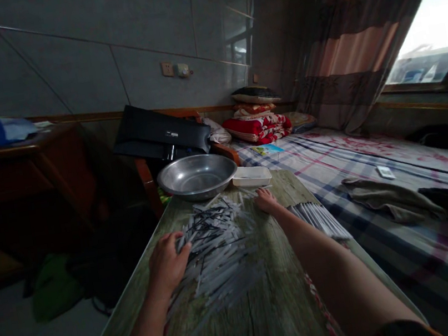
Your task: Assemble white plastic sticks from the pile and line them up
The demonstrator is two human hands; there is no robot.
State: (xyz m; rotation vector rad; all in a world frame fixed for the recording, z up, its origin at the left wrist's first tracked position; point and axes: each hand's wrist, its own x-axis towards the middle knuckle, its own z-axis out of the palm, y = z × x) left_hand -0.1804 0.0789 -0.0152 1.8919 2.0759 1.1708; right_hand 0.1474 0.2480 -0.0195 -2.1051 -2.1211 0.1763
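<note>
A loose heap of thin grey and white strips [219, 247] spreads over the middle of the wood-patterned table [286, 299]. My left hand [170, 260] is at the heap's left edge, thumb and fingers apart, with nothing visible between them. Farther back, my right hand [266, 200] reaches to the heap's right, close to a few stray strips near a white plastic tray [251, 176]. Its fingertips are small and blurred, so whether they grip a strip is unclear. Right of my right forearm, a neat row of similar pieces [320, 220] lies along the table's edge.
A wide metal basin [198, 176] stands at the table's far end, with a black case [160, 132] on a wooden chair behind it. To the right is a bed [332, 157] with folded bedding, clothes and a phone [385, 172]. A wooden desk [16, 159] stands left.
</note>
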